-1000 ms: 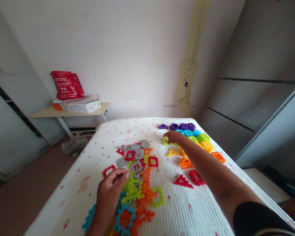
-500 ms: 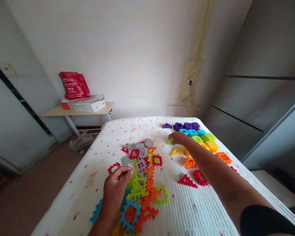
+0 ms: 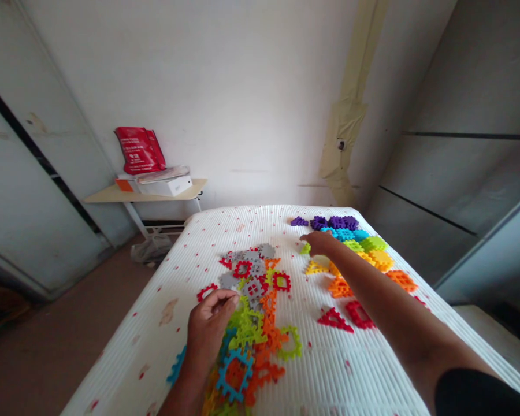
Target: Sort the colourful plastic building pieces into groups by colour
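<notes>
The person's left hand (image 3: 210, 323) is poised at the left edge of a loose, mixed-colour pile of toothed plastic pieces (image 3: 248, 329), its grip drawn together at thumb and forefinger with nothing visible between; it probably rests there to be near the pile. In that pile, a blue square plastic frame (image 3: 221, 375), grey flat plastic plates (image 3: 255, 290) and orange toothed plastic pieces (image 3: 268, 338) overlap at random, so no order seems meant. To the right, the person's right hand (image 3: 319, 242) reaches to the near end of a lime-green row (image 3: 374, 243), over a lime-green toothed plastic piece (image 3: 305, 248); whether its grip is clamped on that piece cannot be told. The hand seems to be there because the colours match: purple pieces (image 3: 336, 222) lie farthest, then blue, lime, yellow and orange, with a red triangular plastic piece (image 3: 335, 319) nearest, apparently so that each colour has its own line. Everything lies on a white ribbed cover with red dots (image 3: 212, 231). Around it, from the left, come pale door-like panels (image 3: 34, 150), a narrow wood-topped stand (image 3: 104, 195) bearing a red plastic bag (image 3: 138, 153) and a white cardboard box (image 3: 171, 186), a white wall (image 3: 242, 104) with yellowish tape (image 3: 340, 121) around a socket (image 3: 341, 144), and a grey smooth-fronted cabinet (image 3: 450, 167).
</notes>
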